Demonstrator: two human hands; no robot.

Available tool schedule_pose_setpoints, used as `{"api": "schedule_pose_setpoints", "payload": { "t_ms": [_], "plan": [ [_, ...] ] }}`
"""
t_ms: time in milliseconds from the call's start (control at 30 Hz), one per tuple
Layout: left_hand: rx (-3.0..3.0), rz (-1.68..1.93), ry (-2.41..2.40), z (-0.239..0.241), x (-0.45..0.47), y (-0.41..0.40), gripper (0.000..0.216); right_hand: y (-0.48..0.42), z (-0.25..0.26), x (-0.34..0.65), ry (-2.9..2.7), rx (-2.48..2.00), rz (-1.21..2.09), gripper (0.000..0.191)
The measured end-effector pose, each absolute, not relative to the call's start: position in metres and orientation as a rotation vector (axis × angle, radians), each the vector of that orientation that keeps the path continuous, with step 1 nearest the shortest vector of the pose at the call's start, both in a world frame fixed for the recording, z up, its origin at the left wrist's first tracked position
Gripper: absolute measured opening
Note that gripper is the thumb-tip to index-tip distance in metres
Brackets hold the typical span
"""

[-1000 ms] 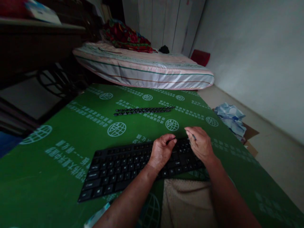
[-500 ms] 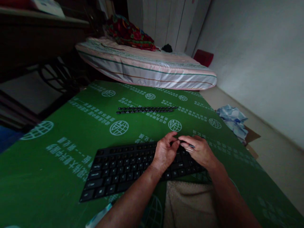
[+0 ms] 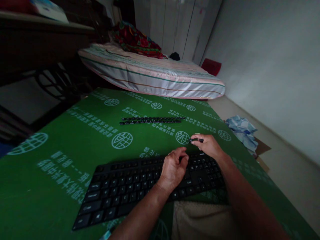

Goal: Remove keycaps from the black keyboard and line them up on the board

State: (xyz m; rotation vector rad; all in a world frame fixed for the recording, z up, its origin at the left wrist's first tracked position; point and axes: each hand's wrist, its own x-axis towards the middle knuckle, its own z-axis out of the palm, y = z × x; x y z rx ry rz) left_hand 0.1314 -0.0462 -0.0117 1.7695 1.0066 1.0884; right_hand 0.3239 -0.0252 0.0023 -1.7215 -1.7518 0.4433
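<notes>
A black keyboard point(image 3: 120, 190) lies at a slant on the green table. Over its upper middle hovers or rests my left hand point(image 3: 173, 166), its fingers loosely bent with a small gap to the thumb; I see nothing held in it. Beyond the keyboard's back edge, my right hand point(image 3: 208, 145) pinches a small black piece point(image 3: 193, 140) between thumb and fingers; its exact kind is too small to make out. A thin metallic strip shows at these fingers. Farther back, two rows of small black keycaps point(image 3: 150, 120) lie side by side on the table.
The green printed tabletop point(image 3: 62, 140) reaches to a bed with a striped mattress point(image 3: 155, 75). A brown cloth point(image 3: 200, 220) lies at the front edge. Crumpled blue-white material point(image 3: 241, 131) is on the floor at right, and a dark sewing-machine-like stand point(image 3: 57, 80) at left.
My right hand has moved away from my left, forward past the keyboard's back edge, with the small black piece. My left hand stays over the keyboard. The view has tilted slightly.
</notes>
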Motion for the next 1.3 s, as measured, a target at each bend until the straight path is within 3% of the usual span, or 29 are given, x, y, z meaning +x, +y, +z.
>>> {"api": "schedule_pose_setpoints", "payload": {
  "t_ms": [467, 1300],
  "plan": [
    [1.957, 1.003, 1.048, -0.011, 0.128, -0.051, 0.023, 0.075, -0.016, 0.34, -1.824, -2.025, 0.318, 0.026],
    [1.971, 0.961, 1.047, -0.01, 0.126, -0.055, 0.024, 0.114, -0.008, 0.343, -1.937, -2.173, 0.293, 0.028]
  ]
}}
